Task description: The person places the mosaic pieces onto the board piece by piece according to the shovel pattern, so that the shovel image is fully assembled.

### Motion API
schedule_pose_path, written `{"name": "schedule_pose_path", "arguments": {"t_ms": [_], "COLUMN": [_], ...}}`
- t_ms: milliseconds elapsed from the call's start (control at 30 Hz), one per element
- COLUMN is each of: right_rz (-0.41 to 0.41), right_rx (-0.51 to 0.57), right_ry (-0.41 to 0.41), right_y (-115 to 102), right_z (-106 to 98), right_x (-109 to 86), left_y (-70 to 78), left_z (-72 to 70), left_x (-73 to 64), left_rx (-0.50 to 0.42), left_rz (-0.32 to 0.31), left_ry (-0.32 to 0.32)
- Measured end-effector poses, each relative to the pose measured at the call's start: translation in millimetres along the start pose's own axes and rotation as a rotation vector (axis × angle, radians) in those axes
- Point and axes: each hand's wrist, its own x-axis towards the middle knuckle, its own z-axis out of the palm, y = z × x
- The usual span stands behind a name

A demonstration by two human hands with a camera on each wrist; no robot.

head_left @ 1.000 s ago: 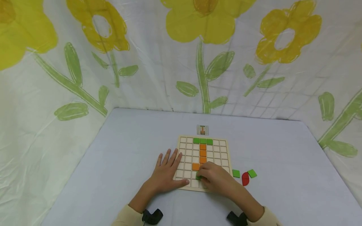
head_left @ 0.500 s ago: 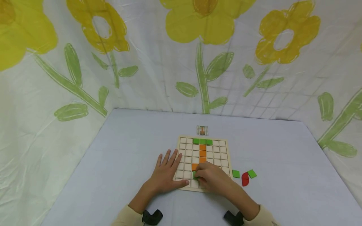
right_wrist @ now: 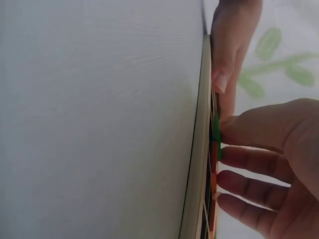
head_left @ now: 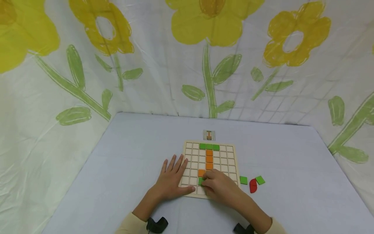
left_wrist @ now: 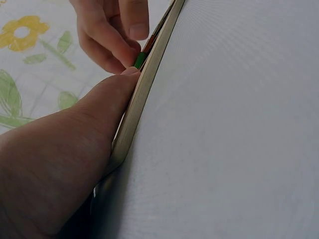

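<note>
A wooden grid board (head_left: 224, 154) lies on the table. Three green square tiles (head_left: 209, 146) sit along its far row, with a column of orange tiles (head_left: 209, 159) below them and another orange tile (head_left: 201, 173) further down to the left. My left hand (head_left: 170, 183) rests on the board's left side, fingers spread and thumb along the near part. My right hand (head_left: 220, 187) is over the lower middle of the board. Its thumb and index finger pinch a green square tile (head_left: 201, 181) at the grid, seen edge-on in the right wrist view (right_wrist: 217, 137). The right hand hides several cells.
Right of the board lie two loose green tiles, one square (head_left: 243, 180) and one turned (head_left: 260, 179), with red rounded pieces (head_left: 253, 186) between them. Beyond the board is a small pattern card (head_left: 209, 135). A flower-printed curtain (head_left: 155, 81) stands behind the table.
The right hand has shifted the green tile slightly left, to below the lone orange tile, and its fingers have drawn a little to the right. The left hand has stayed in place.
</note>
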Motion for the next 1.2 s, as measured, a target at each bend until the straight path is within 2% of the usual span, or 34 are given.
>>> {"name": "schedule_pose_path", "arguments": {"t_ms": [233, 433, 533, 767, 867, 1033, 1200], "right_rz": [0.004, 0.034, 0.096, 0.332, 0.407, 0.461, 0.476], "right_rx": [0.009, 0.047, 0.043, -0.032, -0.055, -0.088, -0.111], "right_ry": [0.005, 0.033, 0.052, -0.009, -0.041, -0.08, -0.077], "right_y": [6, 19, 29, 49, 56, 62, 63], "right_z": [-3, -19, -30, -53, -58, -61, -62], "right_x": [-16.4, -38.6, -48.7, -73.7, -81.5, -88.2, -90.3], "left_y": [0.1, -0.7, -1.2, -1.4, -1.1, -0.4, 0.3], "left_z": [-0.8, 1.8, 2.7, 3.3, 2.8, 1.5, 0.2], "left_x": [-2.0, -2.7, -2.5, -1.8, -1.7, -1.0, 0.5], "left_rx": [-0.013, -0.016, -0.016, -0.017, -0.025, -0.026, -0.024], "left_rz": [-0.01, -0.009, -0.01, -0.011, -0.009, -0.004, 0.002], "left_ry": [-0.001, -0.001, 0.001, -0.002, -0.001, 0.003, 0.006]}}
